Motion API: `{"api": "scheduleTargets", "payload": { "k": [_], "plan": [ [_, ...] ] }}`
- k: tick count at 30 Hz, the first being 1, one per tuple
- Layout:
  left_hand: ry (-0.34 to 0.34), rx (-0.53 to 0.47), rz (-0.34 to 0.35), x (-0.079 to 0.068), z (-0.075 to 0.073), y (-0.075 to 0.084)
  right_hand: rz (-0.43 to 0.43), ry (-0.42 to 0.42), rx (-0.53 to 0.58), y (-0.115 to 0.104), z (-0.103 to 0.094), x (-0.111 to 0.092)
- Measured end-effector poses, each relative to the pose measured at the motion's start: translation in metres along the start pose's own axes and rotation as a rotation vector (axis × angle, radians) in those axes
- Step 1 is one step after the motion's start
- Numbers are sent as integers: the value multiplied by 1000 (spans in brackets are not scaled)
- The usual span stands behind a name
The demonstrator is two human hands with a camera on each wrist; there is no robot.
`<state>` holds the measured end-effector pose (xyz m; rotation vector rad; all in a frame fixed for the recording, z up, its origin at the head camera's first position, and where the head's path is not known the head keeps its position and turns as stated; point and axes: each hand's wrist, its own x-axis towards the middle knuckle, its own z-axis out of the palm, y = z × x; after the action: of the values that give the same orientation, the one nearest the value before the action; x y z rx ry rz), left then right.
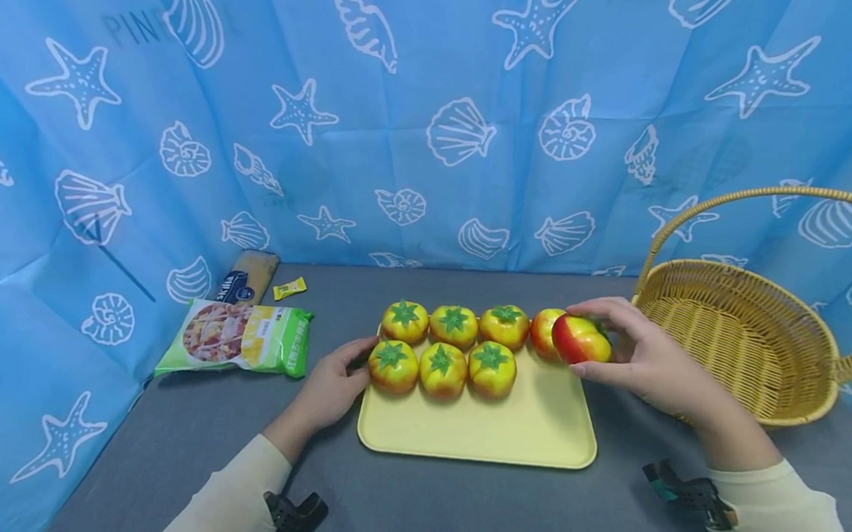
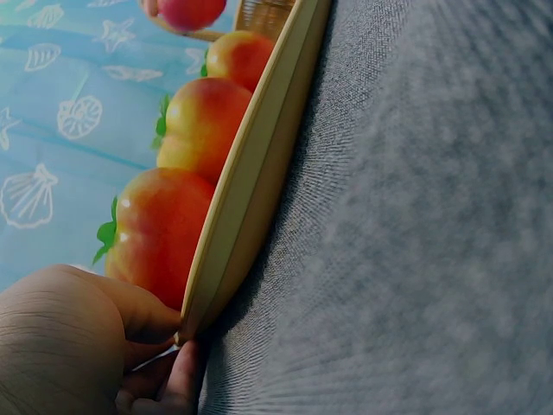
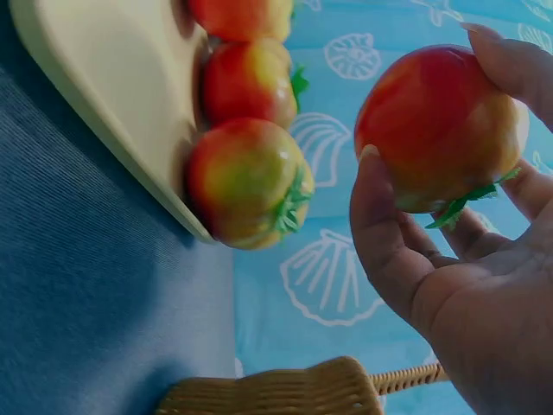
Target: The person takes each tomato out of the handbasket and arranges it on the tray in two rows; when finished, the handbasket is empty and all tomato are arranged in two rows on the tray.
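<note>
My right hand (image 1: 639,347) grips a red-and-yellow persimmon (image 3: 432,130) with a green leafy top, thumb and fingers spread round its sides. It is held up over the right end of a pale yellow tray (image 1: 473,434), partly covering another persimmon (image 1: 543,332) behind it. At the tray's left edge, my left hand (image 1: 332,383) pinches the rim between thumb and fingers, as the left wrist view shows. Several persimmons (image 1: 443,371) sit in two rows on the tray, mostly leaf side up. The front row's left one (image 2: 160,233) lies close beside the left hand.
A wicker basket (image 1: 735,345) with a tall handle stands to the right, nothing visible inside. On the left lie a green food packet (image 1: 243,337), a brown package (image 1: 251,274) and a small yellow sachet (image 1: 289,289). A blue shell-print curtain (image 1: 404,157) hangs behind the grey table.
</note>
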<state>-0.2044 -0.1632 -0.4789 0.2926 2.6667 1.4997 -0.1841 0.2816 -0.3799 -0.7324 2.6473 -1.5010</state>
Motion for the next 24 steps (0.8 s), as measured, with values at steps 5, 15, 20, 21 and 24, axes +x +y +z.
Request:
{"api": "scheduleTargets", "payload": {
  "k": [5, 15, 20, 21, 24],
  "plan": [
    [1, -5, 9, 1, 1, 0, 15, -20, -26, 4, 8, 3],
    [-1, -8, 8, 0, 0, 1, -4, -55, 16, 4, 16, 3],
    [0, -9, 6, 0, 0, 1, -45, -89, 7, 4, 20, 5],
    [1, -7, 6, 0, 0, 1, -54, -96, -6, 4, 21, 5],
    [4, -5, 4, -1, 0, 1, -90, -105, -63, 5, 25, 6]
  ]
}}
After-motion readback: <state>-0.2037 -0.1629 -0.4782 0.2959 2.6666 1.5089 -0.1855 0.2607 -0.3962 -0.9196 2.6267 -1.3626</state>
